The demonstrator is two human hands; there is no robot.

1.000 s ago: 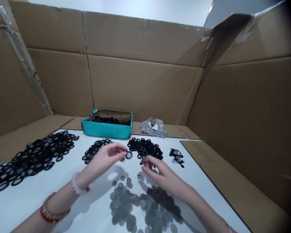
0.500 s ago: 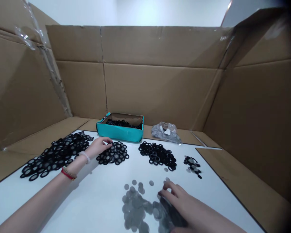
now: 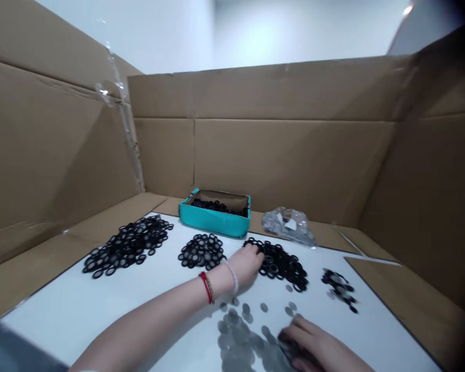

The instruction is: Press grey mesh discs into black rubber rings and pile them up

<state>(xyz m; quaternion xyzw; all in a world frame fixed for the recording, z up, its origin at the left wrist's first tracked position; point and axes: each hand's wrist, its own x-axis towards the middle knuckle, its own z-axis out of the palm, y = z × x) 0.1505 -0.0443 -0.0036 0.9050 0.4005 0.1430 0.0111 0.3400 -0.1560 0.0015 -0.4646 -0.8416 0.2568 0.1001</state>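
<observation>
My left hand (image 3: 247, 265) reaches across the table with its fingers curled down onto the left edge of a pile of black rings (image 3: 281, 262). Whatever its fingertips pinch is hidden among the rings. Low on the right, my right hand (image 3: 308, 342) is bent over thin grey discs (image 3: 236, 341) spread on the white tabletop. Its fingers are closed and blurred, with something dark under them that I cannot make out. Left of my left hand lies a smaller pile of black rings with grey centres (image 3: 202, 251).
A larger heap of rings with grey centres (image 3: 129, 247) lies at the left. At the back stand a teal box (image 3: 215, 222) holding black rings and a clear plastic bag (image 3: 289, 225). A small cluster of black and grey pieces (image 3: 340, 289) lies right. Cardboard walls (image 3: 275, 160) surround the table.
My left hand has moved right, from the small pile of grey-centred rings to the black ring pile. My right hand's fingers have curled in more over the discs. The view has turned left.
</observation>
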